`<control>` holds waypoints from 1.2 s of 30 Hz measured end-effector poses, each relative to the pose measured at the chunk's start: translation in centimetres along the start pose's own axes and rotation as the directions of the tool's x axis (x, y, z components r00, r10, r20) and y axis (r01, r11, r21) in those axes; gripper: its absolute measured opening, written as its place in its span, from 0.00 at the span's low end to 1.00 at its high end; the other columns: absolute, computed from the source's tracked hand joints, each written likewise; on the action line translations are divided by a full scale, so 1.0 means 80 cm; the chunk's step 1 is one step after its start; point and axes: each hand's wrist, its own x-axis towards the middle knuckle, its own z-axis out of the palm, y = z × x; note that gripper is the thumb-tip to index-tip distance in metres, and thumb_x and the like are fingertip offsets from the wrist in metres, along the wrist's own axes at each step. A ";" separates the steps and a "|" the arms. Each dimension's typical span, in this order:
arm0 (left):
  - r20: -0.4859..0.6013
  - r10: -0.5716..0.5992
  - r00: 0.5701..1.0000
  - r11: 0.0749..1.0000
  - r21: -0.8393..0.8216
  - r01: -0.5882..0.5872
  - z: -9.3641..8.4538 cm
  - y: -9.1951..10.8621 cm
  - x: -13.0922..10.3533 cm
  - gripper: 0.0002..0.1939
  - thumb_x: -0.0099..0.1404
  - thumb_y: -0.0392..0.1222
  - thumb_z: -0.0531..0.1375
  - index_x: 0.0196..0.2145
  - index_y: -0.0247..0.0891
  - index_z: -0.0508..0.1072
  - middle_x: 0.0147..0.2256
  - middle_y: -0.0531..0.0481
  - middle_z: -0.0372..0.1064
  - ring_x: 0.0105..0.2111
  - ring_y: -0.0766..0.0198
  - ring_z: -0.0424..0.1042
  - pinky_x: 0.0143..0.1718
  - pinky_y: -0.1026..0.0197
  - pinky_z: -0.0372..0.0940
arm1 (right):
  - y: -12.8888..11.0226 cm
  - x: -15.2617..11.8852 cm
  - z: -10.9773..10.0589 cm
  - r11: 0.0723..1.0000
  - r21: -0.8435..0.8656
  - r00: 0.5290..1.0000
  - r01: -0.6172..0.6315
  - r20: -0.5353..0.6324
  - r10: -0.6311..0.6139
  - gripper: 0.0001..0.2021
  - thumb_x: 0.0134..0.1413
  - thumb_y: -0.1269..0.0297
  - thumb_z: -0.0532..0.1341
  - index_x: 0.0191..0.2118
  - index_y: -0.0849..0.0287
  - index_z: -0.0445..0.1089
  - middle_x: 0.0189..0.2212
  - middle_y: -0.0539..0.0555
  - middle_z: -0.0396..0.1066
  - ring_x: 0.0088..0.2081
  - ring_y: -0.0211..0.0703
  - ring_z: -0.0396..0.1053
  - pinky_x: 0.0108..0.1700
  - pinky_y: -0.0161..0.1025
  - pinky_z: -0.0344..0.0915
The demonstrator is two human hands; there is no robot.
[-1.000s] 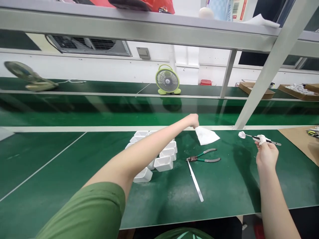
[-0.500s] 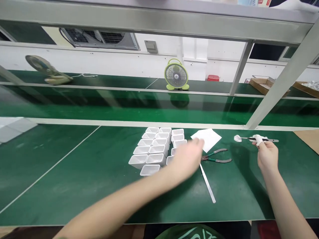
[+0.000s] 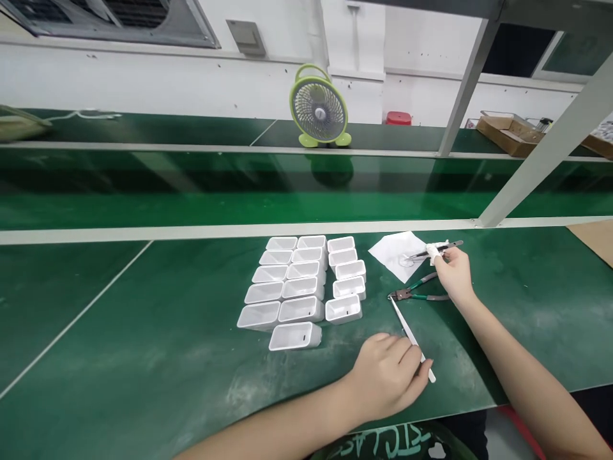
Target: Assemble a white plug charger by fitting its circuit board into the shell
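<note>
My right hand (image 3: pixel 453 271) is closed around slim dark-and-silver tweezers (image 3: pixel 450 245), with white wrapping by the thumb and finger. Their tip reaches over a sheet of white paper (image 3: pixel 395 252), where a small pale round thing lies, too faint to name. Below, my left hand (image 3: pixel 393 374) has its fingers curled on a thin whitish stick (image 3: pixel 407 326), near its lower end. Between the two hands rest pliers (image 3: pixel 407 293) with green and grey handles, their jaws touching the stick's upper end. Small white open-topped boxes (image 3: pixel 301 287) stand in rows to the left; some hold a small dark piece.
A green fan (image 3: pixel 320 112) stands on the far bench, beyond a pale rail (image 3: pixel 239 230). A slanting metal post (image 3: pixel 541 144) rises at the right. Brown cardboard (image 3: pixel 594 239) lies at the table's right edge, and an open carton (image 3: pixel 510 134) sits farther back.
My left hand has come from beside the paper down to the stick. My right hand has moved left, bringing the tweezers over the paper; the white lump at their tip no longer shows. The view tilted down.
</note>
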 end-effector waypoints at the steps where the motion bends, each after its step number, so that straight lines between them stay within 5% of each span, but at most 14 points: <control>1: -0.001 -0.009 1.000 1.000 -0.011 0.009 0.000 -0.001 0.000 0.14 0.70 0.38 0.52 0.25 0.36 0.66 0.22 0.53 0.59 0.20 0.65 0.59 0.22 0.58 0.51 | 0.001 -0.002 -0.002 1.000 -0.019 1.000 0.006 -0.002 -0.006 0.08 0.43 0.62 0.59 0.21 0.60 0.68 0.20 0.51 0.69 0.24 0.41 0.65 0.28 0.36 0.59; 9: 0.021 -0.087 0.996 0.995 -0.053 0.088 0.004 -0.011 0.002 0.14 0.70 0.37 0.53 0.25 0.36 0.66 0.22 0.54 0.60 0.21 0.65 0.60 0.23 0.58 0.54 | -0.006 -0.009 -0.017 0.983 -0.153 0.995 0.103 0.003 -0.104 0.05 0.38 0.63 0.58 0.22 0.57 0.70 0.17 0.51 0.67 0.27 0.48 0.67 0.31 0.40 0.62; 16: 0.034 -0.094 0.995 0.990 -0.098 0.097 0.004 -0.009 0.002 0.13 0.70 0.36 0.53 0.26 0.36 0.67 0.22 0.54 0.61 0.20 0.66 0.61 0.22 0.60 0.52 | -0.013 -0.009 -0.023 0.980 -0.114 0.986 0.163 -0.029 -0.167 0.09 0.44 0.61 0.57 0.28 0.57 0.73 0.35 0.57 0.77 0.40 0.53 0.73 0.44 0.45 0.67; 26: 0.008 -0.069 0.998 0.992 -0.104 0.069 0.006 -0.009 0.001 0.14 0.70 0.37 0.52 0.26 0.36 0.66 0.21 0.54 0.62 0.20 0.66 0.61 0.22 0.60 0.51 | -0.004 -0.006 -0.015 0.972 -0.151 0.983 0.178 0.079 -0.167 0.12 0.44 0.57 0.60 0.17 0.57 0.66 0.21 0.55 0.72 0.29 0.49 0.70 0.34 0.41 0.66; 36: 0.014 -0.082 0.996 0.992 -0.093 0.083 0.006 -0.009 0.001 0.14 0.70 0.38 0.51 0.26 0.37 0.65 0.21 0.53 0.62 0.20 0.65 0.62 0.22 0.60 0.52 | -0.005 -0.002 -0.024 0.972 -0.169 0.985 0.165 0.086 -0.153 0.09 0.44 0.61 0.59 0.21 0.58 0.70 0.23 0.55 0.74 0.31 0.50 0.72 0.33 0.41 0.66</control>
